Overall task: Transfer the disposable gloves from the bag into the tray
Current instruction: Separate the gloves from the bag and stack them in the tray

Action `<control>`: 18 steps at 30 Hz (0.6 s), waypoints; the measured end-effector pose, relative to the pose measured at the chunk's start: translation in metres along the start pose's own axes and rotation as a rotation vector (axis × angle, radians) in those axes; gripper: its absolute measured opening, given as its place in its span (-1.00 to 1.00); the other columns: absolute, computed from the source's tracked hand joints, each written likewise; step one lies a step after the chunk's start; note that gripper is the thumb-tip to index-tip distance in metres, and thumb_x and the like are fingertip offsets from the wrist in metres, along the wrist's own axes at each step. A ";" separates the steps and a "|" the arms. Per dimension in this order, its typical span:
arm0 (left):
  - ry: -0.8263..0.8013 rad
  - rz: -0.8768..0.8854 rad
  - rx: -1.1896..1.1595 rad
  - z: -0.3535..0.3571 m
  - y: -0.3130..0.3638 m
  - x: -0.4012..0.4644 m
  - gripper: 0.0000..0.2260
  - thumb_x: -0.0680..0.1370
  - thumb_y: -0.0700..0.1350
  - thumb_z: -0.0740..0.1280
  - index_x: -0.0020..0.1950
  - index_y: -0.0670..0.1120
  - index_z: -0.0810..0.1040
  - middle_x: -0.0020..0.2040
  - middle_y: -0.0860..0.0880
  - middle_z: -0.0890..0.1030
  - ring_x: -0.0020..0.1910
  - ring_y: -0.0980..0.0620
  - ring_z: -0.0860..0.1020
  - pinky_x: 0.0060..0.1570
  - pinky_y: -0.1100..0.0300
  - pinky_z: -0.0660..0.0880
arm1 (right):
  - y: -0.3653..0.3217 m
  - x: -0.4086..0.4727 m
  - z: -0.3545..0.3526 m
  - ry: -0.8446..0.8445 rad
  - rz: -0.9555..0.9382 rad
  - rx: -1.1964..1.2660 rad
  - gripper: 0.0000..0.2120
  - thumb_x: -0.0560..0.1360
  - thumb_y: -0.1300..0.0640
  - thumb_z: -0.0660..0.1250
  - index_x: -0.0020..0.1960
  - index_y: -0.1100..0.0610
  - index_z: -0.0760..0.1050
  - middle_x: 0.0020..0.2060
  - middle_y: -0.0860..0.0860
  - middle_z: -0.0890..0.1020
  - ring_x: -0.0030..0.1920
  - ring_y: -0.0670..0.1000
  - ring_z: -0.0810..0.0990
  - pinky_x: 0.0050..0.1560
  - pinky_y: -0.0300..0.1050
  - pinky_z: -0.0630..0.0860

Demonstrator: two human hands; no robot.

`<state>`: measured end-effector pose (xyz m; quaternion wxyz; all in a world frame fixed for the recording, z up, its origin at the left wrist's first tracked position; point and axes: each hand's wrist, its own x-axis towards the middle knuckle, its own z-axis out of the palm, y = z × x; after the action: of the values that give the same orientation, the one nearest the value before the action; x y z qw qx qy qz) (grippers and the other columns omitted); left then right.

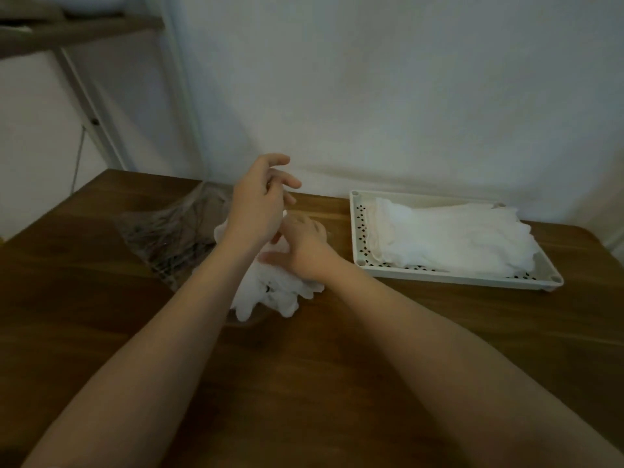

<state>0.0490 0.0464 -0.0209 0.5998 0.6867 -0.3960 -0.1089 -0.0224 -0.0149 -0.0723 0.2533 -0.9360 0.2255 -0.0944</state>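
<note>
A clear crinkled plastic bag [169, 231] lies on the wooden table at centre left, and a heap of white disposable gloves [270, 295] spills from its near end. My left hand [260, 201] hovers above the heap with fingers spread and relaxed, holding nothing I can see. Just below it, my right hand [304, 244] reaches into the top of the heap, its fingers curled down on glove material; the grip itself is partly hidden. To the right, a cream perforated tray [456, 280] holds a flat pile of white gloves [452, 234].
The table's brown top [304, 383] runs up to a white wall at the back. A shelf frame with a slanted pale leg [91, 106] stands at the far left, behind the table corner.
</note>
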 end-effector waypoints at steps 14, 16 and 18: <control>-0.245 0.045 0.322 -0.024 -0.004 -0.009 -0.64 0.44 0.06 0.43 0.19 -0.02 0.52 0.06 0.12 0.53 0.03 0.17 0.48 -0.09 0.40 0.36 | -0.009 -0.014 -0.028 0.422 0.266 0.872 -0.79 0.58 0.17 0.21 -0.20 0.06 0.54 -0.15 0.06 0.60 -0.09 0.05 0.57 -0.02 0.01 0.53; -0.308 0.070 0.311 -0.022 0.001 -0.011 -0.57 0.41 0.02 0.47 0.23 -0.02 0.48 0.06 0.13 0.50 0.00 0.15 0.50 -0.10 0.37 0.43 | -0.005 -0.018 -0.043 0.421 0.319 1.038 -0.76 0.62 0.15 0.13 -0.16 0.11 0.49 -0.22 0.05 0.56 -0.18 0.01 0.52 -0.15 -0.10 0.48; -0.352 0.078 0.246 -0.018 0.006 -0.012 -0.64 0.44 -0.07 0.46 0.20 -0.01 0.49 0.04 0.12 0.54 -0.03 0.18 0.53 -0.06 0.32 0.50 | 0.002 -0.022 -0.053 0.368 0.340 1.146 -0.76 0.63 0.13 0.10 -0.06 0.13 0.52 -0.17 0.05 0.61 -0.15 0.02 0.58 -0.11 -0.10 0.52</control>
<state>0.0495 0.0682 -0.0149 0.4365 0.7094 -0.5313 -0.1548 -0.0578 -0.0294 -0.0292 0.6835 -0.5710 0.3247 -0.3184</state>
